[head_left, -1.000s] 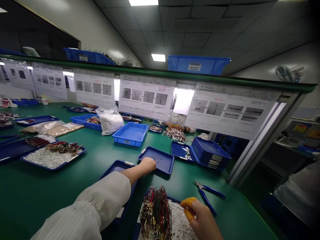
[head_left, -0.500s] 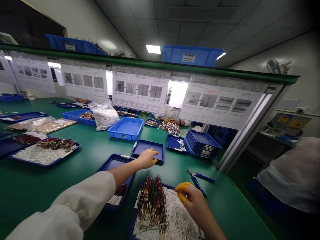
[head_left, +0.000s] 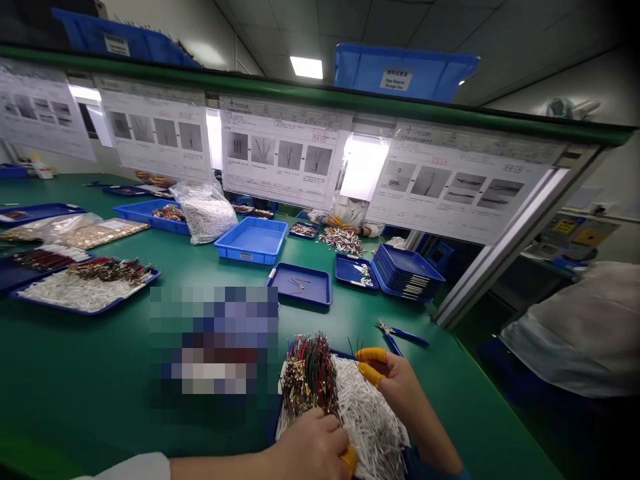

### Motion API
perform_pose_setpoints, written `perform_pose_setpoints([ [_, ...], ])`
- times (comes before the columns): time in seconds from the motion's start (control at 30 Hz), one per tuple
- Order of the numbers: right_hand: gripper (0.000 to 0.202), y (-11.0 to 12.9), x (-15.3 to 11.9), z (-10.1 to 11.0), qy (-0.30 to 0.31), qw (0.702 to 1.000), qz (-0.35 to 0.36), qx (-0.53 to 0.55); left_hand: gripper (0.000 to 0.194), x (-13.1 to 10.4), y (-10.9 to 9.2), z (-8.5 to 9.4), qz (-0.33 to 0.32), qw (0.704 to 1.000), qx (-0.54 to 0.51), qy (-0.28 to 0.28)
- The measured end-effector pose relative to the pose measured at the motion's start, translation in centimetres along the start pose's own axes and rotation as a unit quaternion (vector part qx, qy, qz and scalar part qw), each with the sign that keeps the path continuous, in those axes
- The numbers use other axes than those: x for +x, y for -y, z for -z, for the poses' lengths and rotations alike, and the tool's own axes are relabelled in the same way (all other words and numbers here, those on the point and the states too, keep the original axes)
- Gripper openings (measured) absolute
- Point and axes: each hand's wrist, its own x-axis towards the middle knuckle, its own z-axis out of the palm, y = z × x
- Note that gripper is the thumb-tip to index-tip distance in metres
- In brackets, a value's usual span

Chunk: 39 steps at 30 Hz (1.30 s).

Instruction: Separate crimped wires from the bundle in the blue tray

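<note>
My left hand [head_left: 317, 443] is at the near edge of a blue tray, over a bundle of red, green and black wires [head_left: 313, 373] with gold ends. Its fingers curl down, and whatever they touch is hidden. My right hand [head_left: 387, 373], with yellow finger covers, pinches thin dark wires [head_left: 356, 350] above the tray's right part. White sleeved pieces [head_left: 367, 410] fill that side of the tray. Beyond it, a shallow blue tray [head_left: 320, 297] holds a few thin wires [head_left: 299, 285].
Blue-handled pliers [head_left: 407, 335] lie to the right. Stacked blue trays [head_left: 407, 270] stand by the metal post. A light blue bin [head_left: 253, 241] and a bag of white pieces [head_left: 207, 217] sit behind. A blurred tray is at left. Across the table, a person's hands [head_left: 337, 221] work.
My left hand has moved back from the shallow tray to the wire bundle. Thin wires now lie visible in that tray. My right hand has stayed near the tray's right side, fingers still pinched.
</note>
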Motion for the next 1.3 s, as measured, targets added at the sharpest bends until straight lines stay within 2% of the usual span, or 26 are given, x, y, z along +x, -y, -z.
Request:
perform_pose_setpoints([
  [0.1, 0.040, 0.2, 0.0, -0.4, -0.009, 1.000, -0.007, 0.018, 0.030, 0.0, 0.0, 0.7, 0.024, 0.998, -0.013, 0.064],
  [0.23, 0.039, 0.4, -0.2, -0.8, -0.015, 0.999, -0.013, 0.033, 0.021, 0.4, -0.1, 3.4, 0.088, 0.972, -0.033, 0.214],
  [0.33, 0.037, 0.5, -0.2, -1.3, -0.006, 0.999, -0.015, 0.043, 0.025, 0.7, 0.2, 5.3, 0.120, 0.950, -0.053, 0.283],
  [0.4, 0.035, 0.4, -0.2, -1.7, 0.013, 0.998, -0.019, 0.058, 0.022, 0.7, 0.6, 6.2, 0.142, 0.939, -0.070, 0.304],
  [0.53, 0.036, 0.4, -0.2, -2.2, 0.040, 0.994, -0.038, 0.092, 0.017, 0.7, 1.5, 6.8, 0.188, 0.933, -0.092, 0.293],
  [0.67, 0.039, 0.8, -0.6, -2.3, 0.039, 0.994, -0.044, 0.097, 0.017, 0.8, 1.8, 7.4, 0.179, 0.933, -0.090, 0.298],
  [0.73, 0.039, 1.0, -0.7, -2.4, 0.042, 0.993, -0.045, 0.098, 0.019, 0.8, 1.8, 7.8, 0.178, 0.937, -0.097, 0.284],
  [0.8, 0.039, 1.3, -0.8, -2.5, 0.043, 0.993, -0.044, 0.103, 0.020, 0.7, 1.8, 8.1, 0.180, 0.947, -0.108, 0.242],
  [0.87, 0.038, 1.4, -0.9, -2.6, 0.040, 0.992, -0.043, 0.114, 0.017, 0.5, 1.9, 8.2, 0.185, 0.960, -0.129, 0.168],
  [0.93, 0.037, 1.5, -1.1, -2.9, 0.046, 0.990, -0.040, 0.131, 0.013, 0.4, 2.1, 8.1, 0.217, 0.959, -0.167, 0.075],
  [1.0, 0.035, 1.5, -1.4, -3.3, 0.062, 0.986, -0.034, 0.150, 0.018, 0.4, 2.4, 8.1, 0.278, 0.932, -0.230, -0.013],
  [1.07, 0.033, 1.5, -1.8, -3.9, 0.081, 0.982, -0.032, 0.170, 0.028, 0.5, 2.8, 8.1, 0.339, 0.890, -0.298, -0.063],
  [1.2, 0.028, 1.1, -2.6, -5.2, 0.111, 0.974, -0.041, 0.193, 0.027, 1.0, 3.0, 8.6, 0.373, 0.823, -0.424, -0.055],
  [1.3, 0.023, 0.5, -2.8, -5.4, 0.102, 0.977, -0.001, 0.187, 0.031, 1.3, 2.9, 8.9, 0.392, 0.758, -0.519, -0.048],
])
